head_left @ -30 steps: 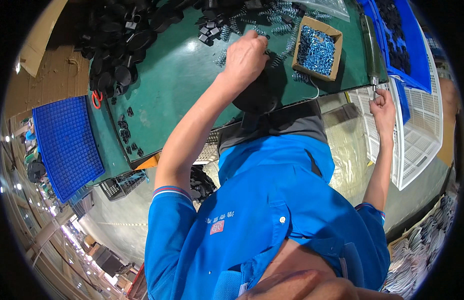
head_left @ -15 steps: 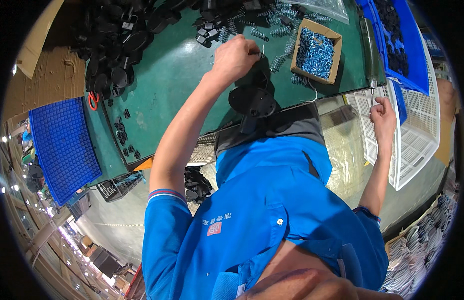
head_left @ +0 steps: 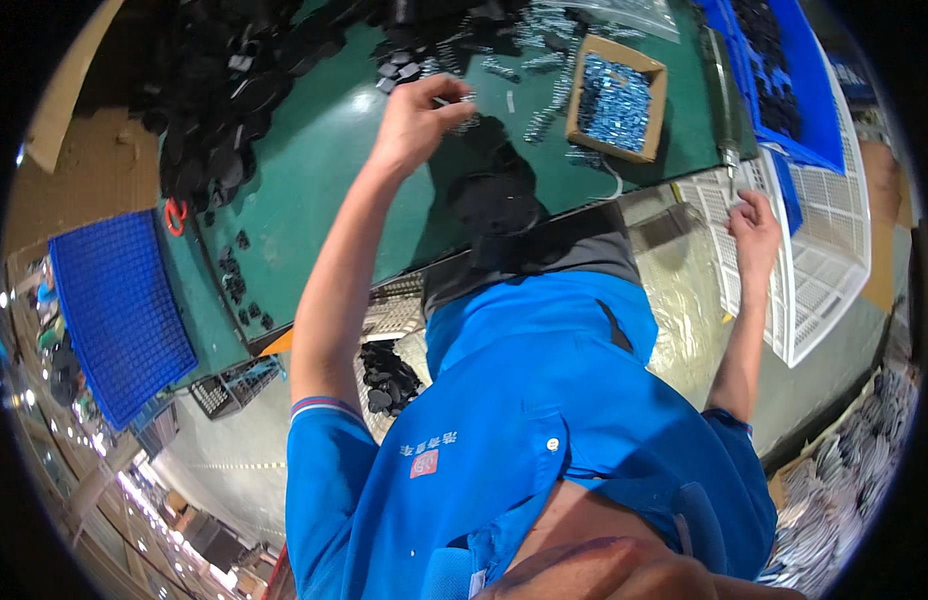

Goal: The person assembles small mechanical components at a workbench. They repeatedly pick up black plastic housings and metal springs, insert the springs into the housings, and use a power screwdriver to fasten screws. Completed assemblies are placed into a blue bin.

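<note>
My left hand (head_left: 409, 125) is over the green table, thumb and forefinger pinched on a small coil spring (head_left: 465, 122), partly hidden by the fingers. Below it, at the table's near edge, a black part with a round disc (head_left: 492, 203) sits in shadow. My right hand (head_left: 754, 235) is off the table's right edge, its fingers curled together at the bit of a power screwdriver (head_left: 722, 100). Whatever those fingers hold is too small to tell. An open cardboard box (head_left: 652, 120) of bluish screws (head_left: 614, 100) stands between my hands, with loose springs (head_left: 544, 110) beside it.
Black round parts (head_left: 224, 160) are heaped at the far left, near red-orange handles (head_left: 175, 216). Small black pieces (head_left: 231, 270) lie along the left edge. On the right are a blue bin (head_left: 829, 130) and a white crate (head_left: 819, 320). A blue mat (head_left: 124, 310) hangs left.
My left hand has moved left and slightly nearer, off the black part, and a spring now shows at its fingertips. My right hand stays by the screwdriver's bit. The whole view has shifted slightly.
</note>
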The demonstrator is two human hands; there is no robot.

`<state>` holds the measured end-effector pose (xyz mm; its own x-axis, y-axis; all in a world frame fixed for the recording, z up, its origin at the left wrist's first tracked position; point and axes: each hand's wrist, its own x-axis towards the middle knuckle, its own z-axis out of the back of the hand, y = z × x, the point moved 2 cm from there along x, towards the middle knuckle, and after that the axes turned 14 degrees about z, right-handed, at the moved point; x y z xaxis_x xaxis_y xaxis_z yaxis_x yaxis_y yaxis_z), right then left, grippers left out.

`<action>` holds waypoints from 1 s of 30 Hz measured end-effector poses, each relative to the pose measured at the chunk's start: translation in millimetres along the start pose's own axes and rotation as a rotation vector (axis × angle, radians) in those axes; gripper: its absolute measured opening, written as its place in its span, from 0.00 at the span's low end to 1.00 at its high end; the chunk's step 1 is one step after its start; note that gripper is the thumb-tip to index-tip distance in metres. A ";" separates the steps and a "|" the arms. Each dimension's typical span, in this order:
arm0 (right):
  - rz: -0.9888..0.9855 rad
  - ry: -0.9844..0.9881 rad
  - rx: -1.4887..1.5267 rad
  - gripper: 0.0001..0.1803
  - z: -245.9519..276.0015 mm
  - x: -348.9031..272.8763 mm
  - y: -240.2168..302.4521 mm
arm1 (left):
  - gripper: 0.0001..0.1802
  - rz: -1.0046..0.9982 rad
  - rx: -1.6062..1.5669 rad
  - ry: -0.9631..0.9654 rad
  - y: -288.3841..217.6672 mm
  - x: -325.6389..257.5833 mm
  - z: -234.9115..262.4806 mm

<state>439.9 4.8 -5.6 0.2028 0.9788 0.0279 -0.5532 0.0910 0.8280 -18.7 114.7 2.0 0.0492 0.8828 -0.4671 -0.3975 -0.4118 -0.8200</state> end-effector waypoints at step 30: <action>0.038 -0.085 0.103 0.17 -11.5 -0.4 -8.7 | 0.15 -0.151 0.760 -0.137 -26.1 16.7 -75.6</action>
<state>435.3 5.7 -19.2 0.2540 0.9616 0.1041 -0.4766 0.0308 0.8786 61.7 123.1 -9.4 0.0589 0.9572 -0.2835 -0.9156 -0.0613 -0.3974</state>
